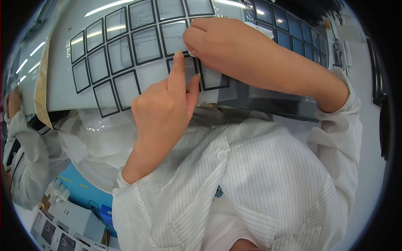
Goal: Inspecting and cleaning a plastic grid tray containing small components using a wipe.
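Several black-edged panels (146, 44) are lying on the table (59, 85) as the left hand (161, 102) is pointing, thumb apart, and the right hand (213, 42) is resting curled, any grip hidden, apparently adjusting one edge, next probably needing steady fingertips.

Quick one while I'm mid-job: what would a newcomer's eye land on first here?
Probably the two bare hands near the upper middle: the left hand with its index finger stretched out, close by the right hand with its fingers curled. Next, the black-edged clear panels in rows across the upper left, then the dark blue panels at upper right.
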Demonstrator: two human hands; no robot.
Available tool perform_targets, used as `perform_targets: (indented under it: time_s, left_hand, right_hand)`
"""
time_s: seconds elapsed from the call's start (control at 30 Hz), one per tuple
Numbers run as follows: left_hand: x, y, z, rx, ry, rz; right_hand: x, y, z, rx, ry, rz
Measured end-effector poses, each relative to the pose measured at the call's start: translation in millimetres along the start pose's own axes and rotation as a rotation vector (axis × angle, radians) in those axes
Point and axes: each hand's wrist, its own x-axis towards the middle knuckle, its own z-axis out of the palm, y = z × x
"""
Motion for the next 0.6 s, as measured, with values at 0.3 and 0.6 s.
perform_targets:
  time_s: [0.3,0.6]
  left_hand:
    - [0,-3,4,0.023,0.020,0.016]
    - [0,1,-2,0.009,-0.015,-0.011]
  right_hand:
    - [-20,4,-6,-0.048,0.081,0.042]
    - [16,9,-36,0.548,-0.254,0.356]
